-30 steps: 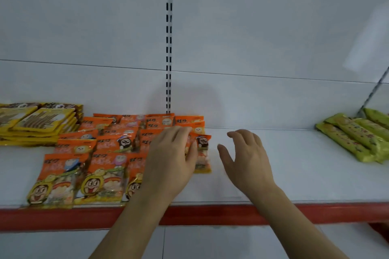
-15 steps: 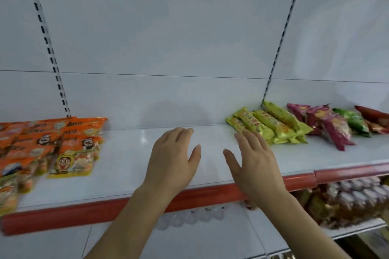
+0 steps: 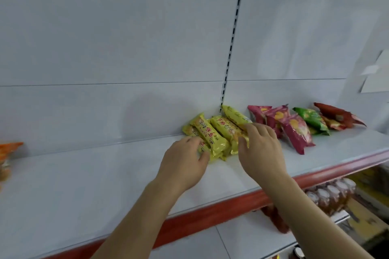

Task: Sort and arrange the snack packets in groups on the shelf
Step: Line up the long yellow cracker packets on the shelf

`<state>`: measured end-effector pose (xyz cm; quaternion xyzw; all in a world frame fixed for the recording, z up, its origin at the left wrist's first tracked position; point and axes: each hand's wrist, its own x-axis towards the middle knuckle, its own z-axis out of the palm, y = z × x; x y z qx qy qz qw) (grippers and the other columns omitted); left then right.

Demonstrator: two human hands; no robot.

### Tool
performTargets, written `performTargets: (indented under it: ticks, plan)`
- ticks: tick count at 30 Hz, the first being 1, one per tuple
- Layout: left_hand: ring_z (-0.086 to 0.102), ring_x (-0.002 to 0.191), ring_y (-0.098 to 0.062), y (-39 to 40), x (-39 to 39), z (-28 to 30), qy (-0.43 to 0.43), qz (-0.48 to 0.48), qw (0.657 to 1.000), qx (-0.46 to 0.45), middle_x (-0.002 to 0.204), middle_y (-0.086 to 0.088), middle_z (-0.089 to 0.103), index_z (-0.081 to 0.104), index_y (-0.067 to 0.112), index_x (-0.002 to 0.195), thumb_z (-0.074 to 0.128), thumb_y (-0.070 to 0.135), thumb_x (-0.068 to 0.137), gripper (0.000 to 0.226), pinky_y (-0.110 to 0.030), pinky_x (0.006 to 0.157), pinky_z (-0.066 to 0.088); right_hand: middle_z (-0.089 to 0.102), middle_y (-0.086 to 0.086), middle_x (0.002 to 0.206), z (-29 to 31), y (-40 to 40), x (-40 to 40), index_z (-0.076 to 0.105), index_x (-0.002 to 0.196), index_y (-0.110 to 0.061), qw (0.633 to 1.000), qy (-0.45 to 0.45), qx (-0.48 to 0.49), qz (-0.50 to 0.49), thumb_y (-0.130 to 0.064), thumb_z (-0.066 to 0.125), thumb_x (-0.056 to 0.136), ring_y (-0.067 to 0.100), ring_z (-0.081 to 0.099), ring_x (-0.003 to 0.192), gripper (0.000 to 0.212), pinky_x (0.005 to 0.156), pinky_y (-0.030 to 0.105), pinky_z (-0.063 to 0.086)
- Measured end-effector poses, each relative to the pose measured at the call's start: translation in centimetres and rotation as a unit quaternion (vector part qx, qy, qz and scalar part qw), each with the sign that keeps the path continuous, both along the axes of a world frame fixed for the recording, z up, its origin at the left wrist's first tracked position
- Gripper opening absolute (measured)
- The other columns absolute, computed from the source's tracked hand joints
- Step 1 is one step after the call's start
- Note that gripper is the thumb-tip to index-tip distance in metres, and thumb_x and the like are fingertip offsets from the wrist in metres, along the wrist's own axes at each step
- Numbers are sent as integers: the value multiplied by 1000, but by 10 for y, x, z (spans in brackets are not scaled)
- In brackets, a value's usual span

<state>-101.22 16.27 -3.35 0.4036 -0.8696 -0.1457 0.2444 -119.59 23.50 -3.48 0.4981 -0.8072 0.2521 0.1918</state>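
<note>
Both hands, left (image 3: 185,164) & right (image 3: 260,149), fingers curled on glossy yellow plastic snack packets (image 3: 212,134), center frame; slick wrappers could've slid, scattering the pile.

Yellow snack packets (image 3: 212,134) lie side by side in a slanted cluster against the back of the white shelf (image 3: 84,185). Just to their right lean pink packets (image 3: 294,130), then a green packet (image 3: 311,119) and red packets (image 3: 336,114).

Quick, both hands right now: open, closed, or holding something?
Left hand: fingers curled onto the yellow packets, gripping their left end.
Right hand: fingers and thumb curled round the right side of the same pile.
</note>
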Motion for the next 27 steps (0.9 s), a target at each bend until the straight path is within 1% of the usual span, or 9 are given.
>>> performTargets:
  ticks: [5,8,12,16,19,21,22,24,27]
  plan:
    - [60,115,-21,-25,-45,13,30,-32,999,12,127,0,65,64,17,127,50,41,103,36,-39,95,50,55,8,139,24,-34,-39,48,141,-15,993,-48,77,-71,-41,45,97,35,43,130,52,103,47,40]
    - [60,117,-21,-37,-65,16,36,-43,998,24,128,0,65,64,20,131,50,41,103,37,-39,97,50,61,8,131,26,-55,-58,51,134,-15,985,-68,129,-97,-45,45,95,36,48,122,50,96,45,44]
    - [62,110,-21,-49,-78,18,27,-39,998,46,120,0,67,63,20,130,51,40,104,35,-39,93,52,68,3,101,15,-71,-76,62,108,-17,986,-61,134,-82,-42,53,92,31,59,104,30,78,38,50]
    - [64,113,-18,-56,-91,26,67,-14,995,67,121,3,70,62,22,133,51,40,104,35,-34,96,51,56,-3,72,14,-69,-86,55,78,-18,998,-43,17,-36,-40,57,93,29,61,85,27,62,32,35]
    - [67,111,-15,-57,-107,32,157,6,977,146,117,7,73,61,23,135,52,66,95,60,-37,101,51,70,1,91,17,-63,-78,71,105,-16,994,-9,-104,41,-38,66,92,28,62,93,27,73,34,45]
    - [72,103,-15,-56,-117,35,259,12,939,225,107,7,76,62,23,130,53,92,71,91,-44,98,56,72,0,103,14,-62,-67,69,119,-13,983,7,-141,115,-34,71,88,25,62,98,37,78,33,49]
    - [75,97,-15,-56,-122,34,304,27,918,253,103,6,77,64,22,124,58,93,64,93,-46,94,59,71,-1,106,11,-62,-63,68,122,-13,977,16,-145,156,-32,72,86,23,61,98,41,79,31,49]
    - [76,91,-17,-54,-125,37,370,68,884,278,101,2,78,64,22,116,72,72,72,67,-47,87,62,68,-4,114,8,-61,-61,63,130,-15,963,10,-125,237,-40,66,86,20,59,102,50,82,29,50]
    - [77,80,-17,-51,-119,36,425,121,845,301,101,-3,76,60,22,116,74,33,88,33,-37,70,62,63,-7,127,9,-59,-71,59,136,-18,952,-28,-73,297,-67,49,89,16,54,115,69,95,28,45]
